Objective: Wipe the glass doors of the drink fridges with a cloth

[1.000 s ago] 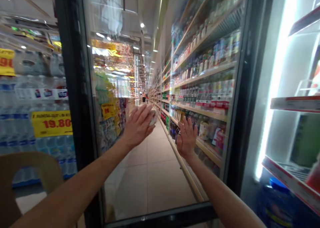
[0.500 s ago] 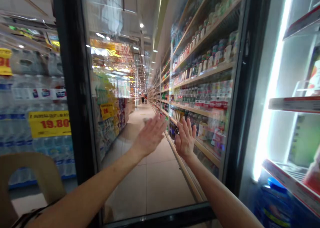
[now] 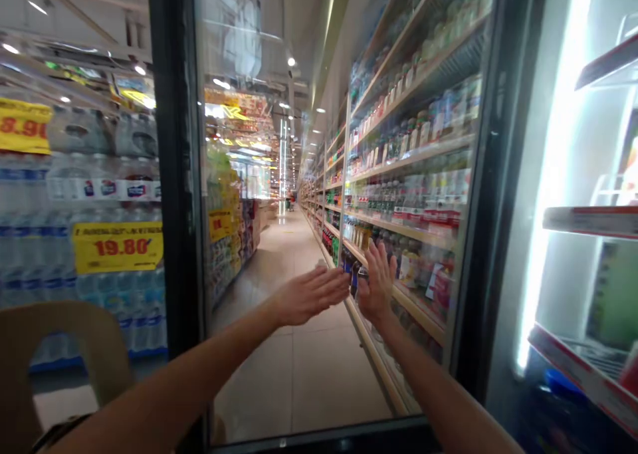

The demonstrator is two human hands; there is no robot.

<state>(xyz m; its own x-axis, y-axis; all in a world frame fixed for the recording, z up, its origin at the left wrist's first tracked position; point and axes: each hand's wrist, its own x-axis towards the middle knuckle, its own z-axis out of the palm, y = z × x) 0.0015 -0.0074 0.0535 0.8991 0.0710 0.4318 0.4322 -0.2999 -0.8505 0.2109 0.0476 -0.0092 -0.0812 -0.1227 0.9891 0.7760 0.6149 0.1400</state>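
Both of my hands are raised in front of a tall glass door (image 3: 254, 374) with a black frame. My left hand (image 3: 310, 297) is flat, its fingers stretched toward the right and nothing in it. Just right of its fingertips, my right hand (image 3: 377, 284) is upright with its palm toward the glass and its fingers extended, also holding nothing. The hands are close together; whether either touches the pane, I cannot tell. An aisle and shelves of bottles (image 3: 399, 201) show in the glass.
On the right is a lit cooler with shelf edges (image 3: 588, 221) and a blue-capped container (image 3: 563, 381). Packs of water bottles (image 3: 119, 308) with yellow price signs (image 3: 118, 246) stand at left, behind a tan chair back (image 3: 64, 314). The black door frame (image 3: 177, 175) stands between.
My left hand has tilted from pointing up and right to nearly level, moving slightly down and right. My right hand has shifted a little right. The door and signs appear farther right in view.
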